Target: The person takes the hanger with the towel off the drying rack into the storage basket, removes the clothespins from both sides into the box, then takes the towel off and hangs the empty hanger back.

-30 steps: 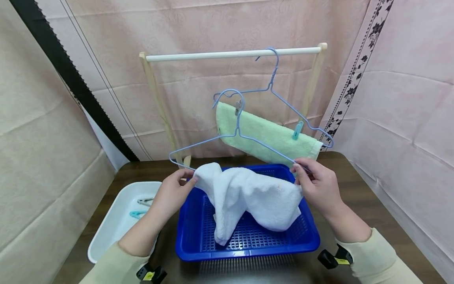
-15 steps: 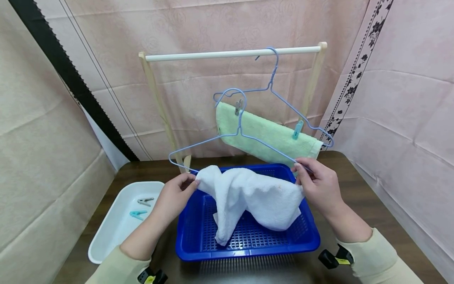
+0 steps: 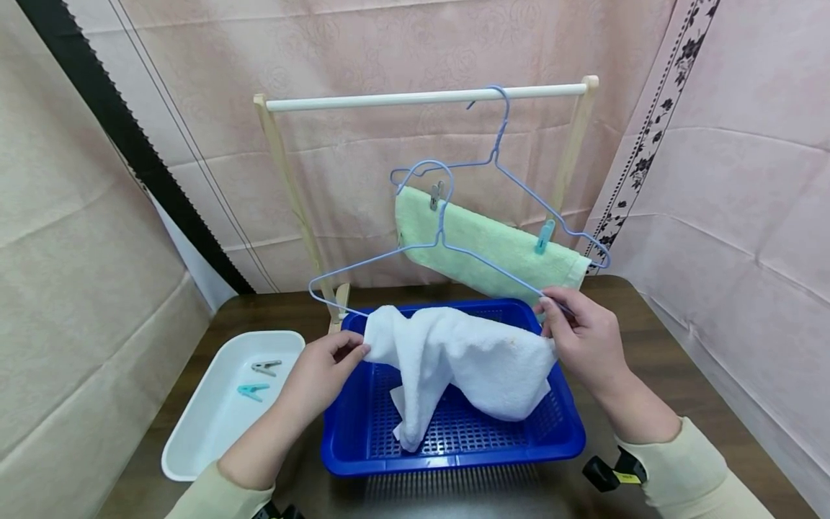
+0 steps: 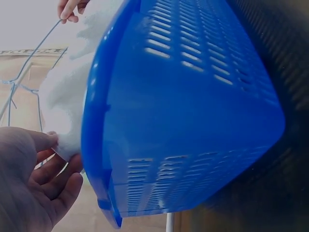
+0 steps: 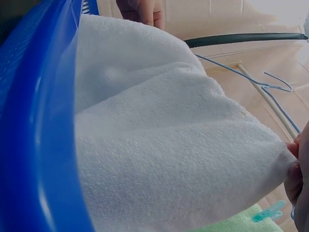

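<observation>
Pink cloth (image 3: 363,50) backs the tabletop (image 3: 661,375); over the blue basket (image 3: 454,463) sags a white towel (image 3: 473,360), its edge pinched in the left grip (image 3: 324,371), the right grip (image 3: 583,328) pinching hanger (image 3: 442,232) and (seemingly) towel, likely to steady both.

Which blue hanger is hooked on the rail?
The rear hanger, carrying the green towel; it hooks over the white rail, while the front hanger is clear of it.

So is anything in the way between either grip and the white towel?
Nothing visible is. The left grip pinches the white towel directly at its left edge; the right grip holds the front blue hanger, with fingers at the towel's right corner. The blue basket sits below, not between them.
</observation>
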The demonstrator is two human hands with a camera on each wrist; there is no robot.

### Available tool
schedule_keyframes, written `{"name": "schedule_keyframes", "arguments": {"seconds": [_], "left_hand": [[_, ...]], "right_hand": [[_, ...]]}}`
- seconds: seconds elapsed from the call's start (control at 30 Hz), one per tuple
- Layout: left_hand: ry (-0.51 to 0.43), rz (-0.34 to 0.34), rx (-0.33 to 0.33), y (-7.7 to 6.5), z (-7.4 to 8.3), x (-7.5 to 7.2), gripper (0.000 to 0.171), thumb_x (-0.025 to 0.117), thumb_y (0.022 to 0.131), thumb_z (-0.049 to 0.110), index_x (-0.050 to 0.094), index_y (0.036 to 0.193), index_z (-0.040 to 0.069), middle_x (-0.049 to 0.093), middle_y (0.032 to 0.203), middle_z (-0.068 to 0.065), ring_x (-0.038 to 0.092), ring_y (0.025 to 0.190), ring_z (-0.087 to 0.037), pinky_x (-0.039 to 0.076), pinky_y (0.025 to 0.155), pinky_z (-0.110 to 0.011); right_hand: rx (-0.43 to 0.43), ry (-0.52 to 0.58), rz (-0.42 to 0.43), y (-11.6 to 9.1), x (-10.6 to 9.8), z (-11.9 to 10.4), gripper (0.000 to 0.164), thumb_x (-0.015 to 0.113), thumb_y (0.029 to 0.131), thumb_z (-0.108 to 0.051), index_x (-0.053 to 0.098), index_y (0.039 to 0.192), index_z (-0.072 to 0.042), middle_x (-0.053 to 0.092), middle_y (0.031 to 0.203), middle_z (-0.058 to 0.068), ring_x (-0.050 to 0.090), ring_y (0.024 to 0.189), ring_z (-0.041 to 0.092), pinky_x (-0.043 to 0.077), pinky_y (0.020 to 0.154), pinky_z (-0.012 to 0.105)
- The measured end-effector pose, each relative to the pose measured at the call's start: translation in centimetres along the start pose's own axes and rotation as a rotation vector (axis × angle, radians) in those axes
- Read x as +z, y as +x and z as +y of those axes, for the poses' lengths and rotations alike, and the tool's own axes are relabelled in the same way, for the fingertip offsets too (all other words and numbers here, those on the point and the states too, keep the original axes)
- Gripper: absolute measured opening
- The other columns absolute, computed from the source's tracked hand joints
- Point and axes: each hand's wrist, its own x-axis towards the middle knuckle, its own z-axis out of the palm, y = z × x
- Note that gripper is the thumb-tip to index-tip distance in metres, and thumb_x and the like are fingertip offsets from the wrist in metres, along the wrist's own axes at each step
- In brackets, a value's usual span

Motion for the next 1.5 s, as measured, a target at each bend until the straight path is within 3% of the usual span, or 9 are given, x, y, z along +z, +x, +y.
{"name": "schedule_keyframes", "arguments": {"seconds": [0.33, 0.87, 1.27, 1.5], "left_hand": [[0.070, -0.018, 0.040, -0.9, 0.1, 0.5, 0.010, 0.069, 0.095, 0.028, 0.073, 0.101, 0.022, 0.070, 0.095, 0.007, 0.063, 0.086, -0.012, 0.056, 0.079, -0.036], [0.195, -0.037, 0.096, -1.1, -0.7, 1.2, 0.008, 0.070, 0.094, 0.031, 0.074, 0.099, 0.026, 0.070, 0.099, 0.010, 0.065, 0.092, -0.011, 0.054, 0.082, -0.038], [0.220, -0.034, 0.111, -1.1, -0.7, 1.3, 0.010, 0.071, 0.093, 0.029, 0.074, 0.100, 0.022, 0.071, 0.102, 0.006, 0.067, 0.098, -0.016, 0.055, 0.085, -0.040], [0.238, -0.048, 0.079, -0.7, -0.7, 1.1, 0.015, 0.069, 0.094, 0.034, 0.073, 0.103, 0.023, 0.071, 0.105, 0.005, 0.066, 0.097, -0.017, 0.054, 0.085, -0.042]], "right_hand": [[0.047, -0.008, 0.028, 0.0, 0.2, 0.0, 0.017, 0.063, 0.091, 0.011, 0.070, 0.103, 0.001, 0.070, 0.080, 0.012, 0.058, 0.057, 0.006, 0.047, 0.052, 0.014], [0.064, -0.005, 0.041, -0.1, 0.2, -0.1, 0.016, 0.063, 0.091, 0.011, 0.069, 0.103, 0.002, 0.069, 0.081, 0.010, 0.059, 0.058, 0.009, 0.048, 0.055, 0.013], [0.041, -0.013, 0.035, 0.0, 0.2, -0.2, 0.018, 0.063, 0.089, 0.013, 0.069, 0.103, 0.002, 0.069, 0.080, 0.013, 0.059, 0.058, 0.006, 0.048, 0.055, 0.012], [0.009, -0.003, 0.015, 0.0, 0.2, -0.3, 0.022, 0.064, 0.087, 0.016, 0.069, 0.103, 0.002, 0.068, 0.080, 0.012, 0.060, 0.058, 0.005, 0.049, 0.054, 0.013]]}}
